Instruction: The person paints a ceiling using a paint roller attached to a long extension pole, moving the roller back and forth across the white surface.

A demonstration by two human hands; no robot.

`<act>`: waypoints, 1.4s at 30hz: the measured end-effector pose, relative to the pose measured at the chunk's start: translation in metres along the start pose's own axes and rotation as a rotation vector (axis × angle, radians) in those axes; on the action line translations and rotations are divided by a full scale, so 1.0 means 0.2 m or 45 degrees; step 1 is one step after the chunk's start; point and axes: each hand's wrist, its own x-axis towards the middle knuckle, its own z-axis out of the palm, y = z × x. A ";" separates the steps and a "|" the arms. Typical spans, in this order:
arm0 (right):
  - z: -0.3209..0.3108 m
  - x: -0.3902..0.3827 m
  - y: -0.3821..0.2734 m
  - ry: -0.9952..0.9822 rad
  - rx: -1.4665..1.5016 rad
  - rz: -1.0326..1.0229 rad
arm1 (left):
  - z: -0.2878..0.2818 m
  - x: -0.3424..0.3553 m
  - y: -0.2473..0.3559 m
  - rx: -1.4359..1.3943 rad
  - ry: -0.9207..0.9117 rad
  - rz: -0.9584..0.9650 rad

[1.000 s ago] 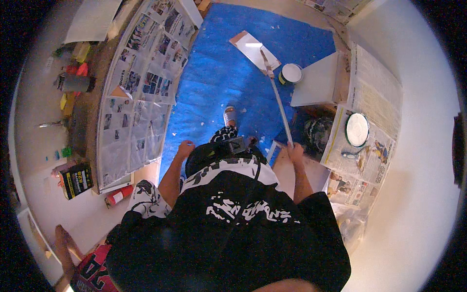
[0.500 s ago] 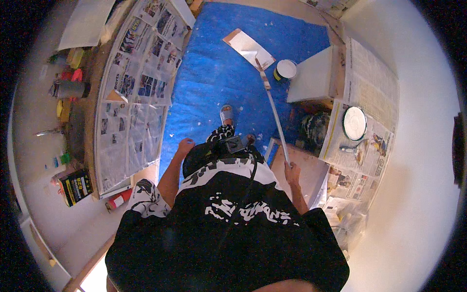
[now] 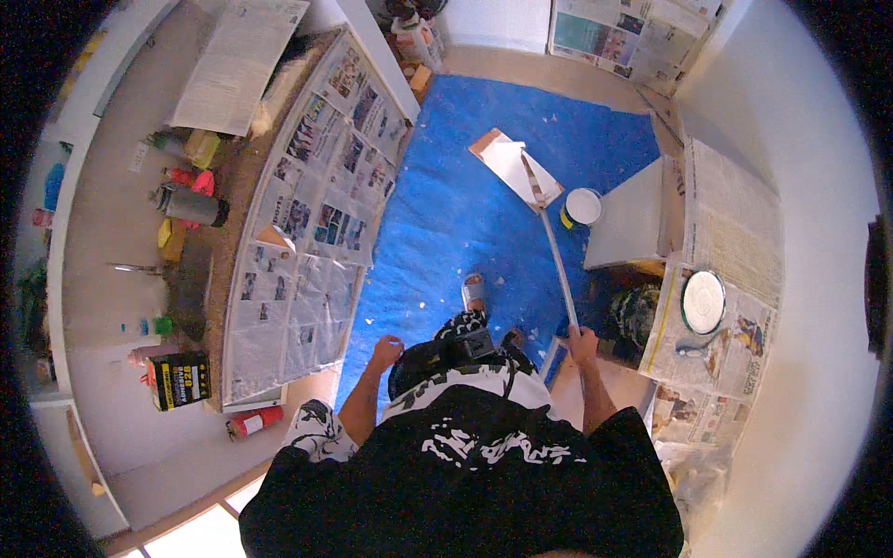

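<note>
Tarp (image 3: 446,223), blue, on floor. Pole (image 3: 559,265) slants to whitish board (image 3: 510,169) lying on tarp. 1 bucket (image 3: 583,206) just beside board. Right hand (image 3: 583,344) wrapped round pole; left hand (image 3: 387,352) off pole, can't tell finger state.

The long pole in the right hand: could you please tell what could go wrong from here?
The pole, held in the right hand, reaches over the white tray close beside the bucket; a sideways swing might knock it. The blue sheet looks creased around the sandal, so a step could catch.
</note>
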 end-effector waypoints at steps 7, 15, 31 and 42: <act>-0.05 -0.18 -0.06 0.031 -0.130 0.128 | 0.04 0.10 -0.14 -0.145 -0.204 -0.233; -0.19 -0.60 0.00 -0.108 0.091 0.347 | -0.01 0.09 0.07 0.039 -0.147 0.098; -0.17 -0.17 -0.14 -0.157 0.112 0.165 | 0.00 0.01 -0.21 -0.312 -0.238 -0.076; -0.16 -0.42 -0.01 -0.129 0.202 0.321 | -0.23 -0.01 0.07 -0.557 -0.440 -0.169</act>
